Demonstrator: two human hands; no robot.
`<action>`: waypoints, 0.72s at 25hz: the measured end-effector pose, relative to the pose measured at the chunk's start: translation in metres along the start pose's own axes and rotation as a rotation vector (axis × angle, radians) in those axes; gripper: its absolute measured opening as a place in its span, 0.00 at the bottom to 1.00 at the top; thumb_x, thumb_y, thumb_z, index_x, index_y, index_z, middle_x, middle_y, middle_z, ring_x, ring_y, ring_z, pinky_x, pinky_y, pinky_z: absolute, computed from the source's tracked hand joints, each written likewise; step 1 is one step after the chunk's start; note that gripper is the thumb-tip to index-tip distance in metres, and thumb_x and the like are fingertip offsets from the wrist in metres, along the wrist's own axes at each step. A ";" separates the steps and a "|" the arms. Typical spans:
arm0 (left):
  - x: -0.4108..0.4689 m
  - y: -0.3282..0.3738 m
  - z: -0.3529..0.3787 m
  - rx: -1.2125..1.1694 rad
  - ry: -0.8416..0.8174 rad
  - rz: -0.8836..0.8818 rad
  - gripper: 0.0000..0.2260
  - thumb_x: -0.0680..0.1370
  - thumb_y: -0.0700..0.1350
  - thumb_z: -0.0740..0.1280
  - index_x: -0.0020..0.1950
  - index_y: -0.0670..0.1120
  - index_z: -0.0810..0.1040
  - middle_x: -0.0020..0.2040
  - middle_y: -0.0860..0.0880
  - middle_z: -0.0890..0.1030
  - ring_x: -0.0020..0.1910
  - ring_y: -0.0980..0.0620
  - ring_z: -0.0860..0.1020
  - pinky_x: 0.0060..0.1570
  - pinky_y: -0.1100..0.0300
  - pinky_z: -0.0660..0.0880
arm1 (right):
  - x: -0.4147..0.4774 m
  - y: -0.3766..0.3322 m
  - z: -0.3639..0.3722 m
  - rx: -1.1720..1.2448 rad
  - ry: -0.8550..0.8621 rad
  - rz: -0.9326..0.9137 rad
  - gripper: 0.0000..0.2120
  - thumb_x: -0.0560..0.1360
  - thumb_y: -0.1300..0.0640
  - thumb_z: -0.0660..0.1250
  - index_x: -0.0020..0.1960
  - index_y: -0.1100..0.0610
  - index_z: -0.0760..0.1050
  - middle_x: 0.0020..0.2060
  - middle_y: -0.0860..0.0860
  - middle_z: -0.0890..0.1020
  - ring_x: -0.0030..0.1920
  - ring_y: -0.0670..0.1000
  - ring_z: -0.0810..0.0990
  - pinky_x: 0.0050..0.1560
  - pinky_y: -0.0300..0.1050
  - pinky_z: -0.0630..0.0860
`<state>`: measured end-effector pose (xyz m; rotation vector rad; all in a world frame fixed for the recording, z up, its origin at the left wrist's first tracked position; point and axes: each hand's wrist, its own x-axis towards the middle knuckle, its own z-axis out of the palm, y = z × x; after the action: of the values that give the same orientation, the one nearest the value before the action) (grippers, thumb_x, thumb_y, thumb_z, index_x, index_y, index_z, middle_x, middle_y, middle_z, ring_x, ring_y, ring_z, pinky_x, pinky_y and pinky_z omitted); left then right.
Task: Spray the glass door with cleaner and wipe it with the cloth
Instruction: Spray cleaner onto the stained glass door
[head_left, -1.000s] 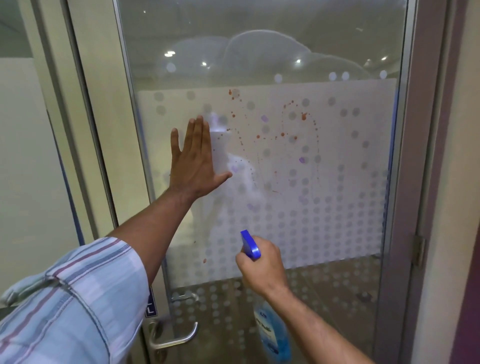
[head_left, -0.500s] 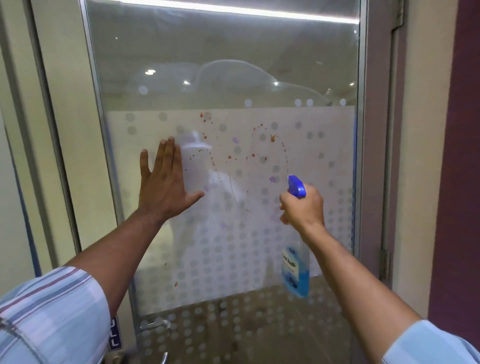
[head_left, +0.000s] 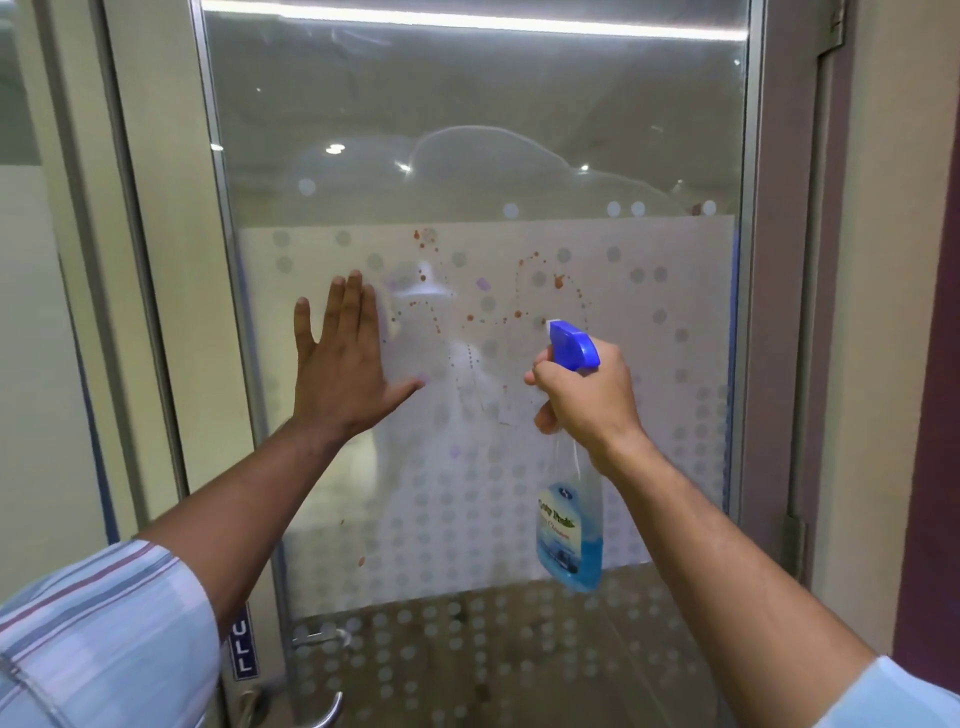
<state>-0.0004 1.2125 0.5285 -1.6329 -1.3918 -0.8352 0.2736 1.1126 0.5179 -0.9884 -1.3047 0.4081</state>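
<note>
Early stage: glass door (head_left: 649, 291) still speckled with reddish spots, no cloth visible; right hand (head_left: 587, 400), grip closed around spray bottle (head_left: 571, 519), aims at it; left hand (head_left: 345, 371) flat, open, empty on the pane.

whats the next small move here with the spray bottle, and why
Probably squeeze the trigger. The right hand holds the spray bottle raised, its blue nozzle aimed at the glass door, where reddish spots dot the frosted band. The left hand lies flat on the glass, and no cloth is in sight.
</note>
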 end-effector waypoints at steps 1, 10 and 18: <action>-0.004 0.005 -0.005 -0.023 0.017 -0.018 0.58 0.74 0.74 0.68 0.87 0.38 0.48 0.89 0.40 0.48 0.89 0.41 0.48 0.83 0.31 0.46 | -0.006 0.002 0.003 0.032 -0.023 0.008 0.02 0.73 0.66 0.67 0.43 0.63 0.79 0.45 0.66 0.85 0.30 0.58 0.81 0.28 0.45 0.79; -0.153 0.068 -0.046 -0.349 -0.129 -0.164 0.42 0.79 0.69 0.60 0.87 0.48 0.57 0.88 0.50 0.59 0.87 0.53 0.57 0.84 0.40 0.43 | -0.060 0.028 0.028 0.259 -0.283 0.047 0.02 0.73 0.64 0.69 0.43 0.62 0.79 0.43 0.66 0.83 0.30 0.57 0.79 0.29 0.42 0.78; -0.279 0.091 -0.081 -0.596 -0.339 -0.340 0.34 0.76 0.67 0.65 0.81 0.58 0.70 0.80 0.64 0.71 0.78 0.72 0.64 0.84 0.51 0.49 | -0.126 0.049 0.073 0.393 -0.493 0.109 0.09 0.68 0.61 0.65 0.46 0.63 0.80 0.43 0.61 0.87 0.32 0.56 0.85 0.33 0.55 0.83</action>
<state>0.0428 1.0101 0.3049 -2.0872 -1.8065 -1.3102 0.1849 1.0728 0.3987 -0.6446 -1.5306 0.9986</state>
